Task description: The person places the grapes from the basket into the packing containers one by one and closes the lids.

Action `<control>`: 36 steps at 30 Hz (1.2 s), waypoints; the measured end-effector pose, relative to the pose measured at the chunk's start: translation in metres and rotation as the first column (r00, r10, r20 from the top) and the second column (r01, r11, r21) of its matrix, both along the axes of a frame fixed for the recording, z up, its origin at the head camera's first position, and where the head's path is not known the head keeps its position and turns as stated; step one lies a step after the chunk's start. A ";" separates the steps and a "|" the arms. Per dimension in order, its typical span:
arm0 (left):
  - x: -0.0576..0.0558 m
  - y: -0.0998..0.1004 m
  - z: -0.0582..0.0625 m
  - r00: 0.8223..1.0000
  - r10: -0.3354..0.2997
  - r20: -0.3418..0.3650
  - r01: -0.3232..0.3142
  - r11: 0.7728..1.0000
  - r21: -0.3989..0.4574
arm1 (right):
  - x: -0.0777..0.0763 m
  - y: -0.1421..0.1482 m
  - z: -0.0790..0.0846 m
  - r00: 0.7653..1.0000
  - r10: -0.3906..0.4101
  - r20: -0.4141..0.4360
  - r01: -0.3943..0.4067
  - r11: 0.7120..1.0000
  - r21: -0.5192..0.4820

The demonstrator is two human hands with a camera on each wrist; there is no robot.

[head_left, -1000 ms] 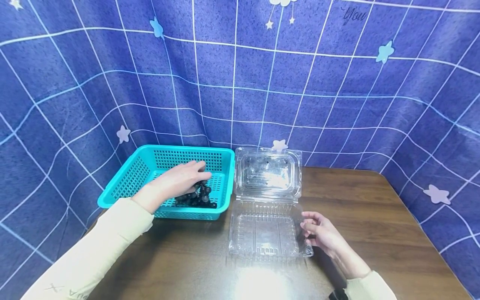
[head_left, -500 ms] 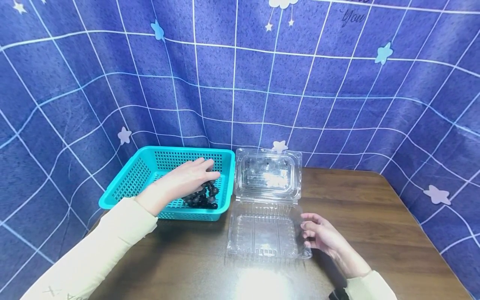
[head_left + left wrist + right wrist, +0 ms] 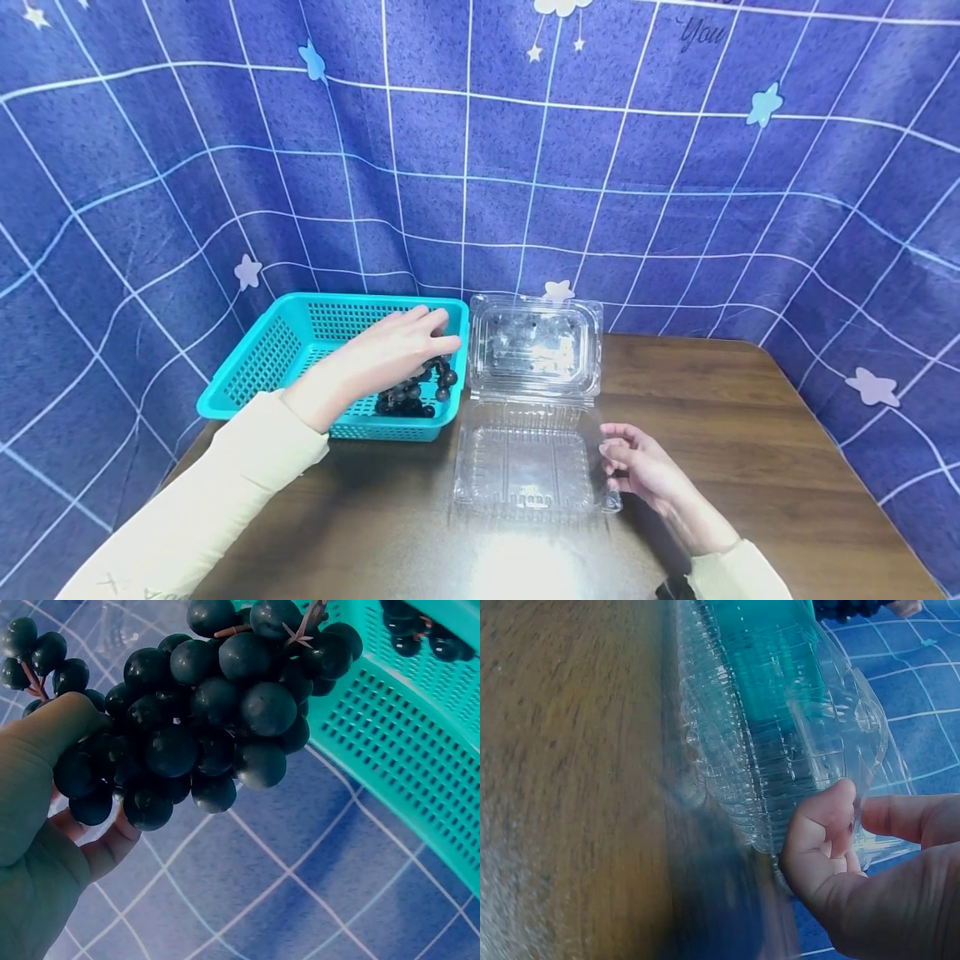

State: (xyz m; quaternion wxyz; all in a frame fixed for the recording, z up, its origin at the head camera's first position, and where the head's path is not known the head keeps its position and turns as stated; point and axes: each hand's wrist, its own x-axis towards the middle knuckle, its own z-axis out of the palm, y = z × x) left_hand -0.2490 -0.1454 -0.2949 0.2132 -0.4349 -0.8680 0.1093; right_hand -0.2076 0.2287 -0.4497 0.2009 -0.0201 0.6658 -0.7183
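My left hand (image 3: 401,346) grips a bunch of dark grapes (image 3: 217,712), thumb on one side and fingers beneath, raised over the right part of the turquoise basket (image 3: 375,298). More dark grapes (image 3: 446,646) lie inside the basket in the left wrist view. To the right stands a clear plastic clamshell box (image 3: 525,471) with its lid (image 3: 536,350) tipped back. My right hand (image 3: 648,475) pinches the box's right rim between thumb and fingers, as the right wrist view shows. In the head view the left hand hides part of the held bunch.
Basket and box stand side by side at the back of a brown wooden table (image 3: 720,417). A blue curtain (image 3: 645,217) with a white grid and stars hangs behind and on both sides. Bright glare lies on the table in front of the box.
My left hand has moved right and slightly up, lifting the grapes toward the basket's right wall. My right hand has stayed at the box rim.
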 end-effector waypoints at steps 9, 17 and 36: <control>0.007 0.016 0.013 0.999 -0.039 -0.036 0.040 0.999 0.013 | 0.000 -0.002 -0.003 1.000 -0.027 0.003 0.027 0.999 -0.035; 0.014 0.031 0.022 0.992 -0.082 -0.101 0.084 0.996 0.021 | -0.001 -0.003 -0.003 0.999 -0.041 -0.002 0.041 0.998 -0.045; 0.016 0.065 0.014 0.977 -0.199 -0.076 0.205 0.975 0.084 | -0.002 -0.005 -0.001 0.997 -0.070 -0.015 0.069 0.997 -0.016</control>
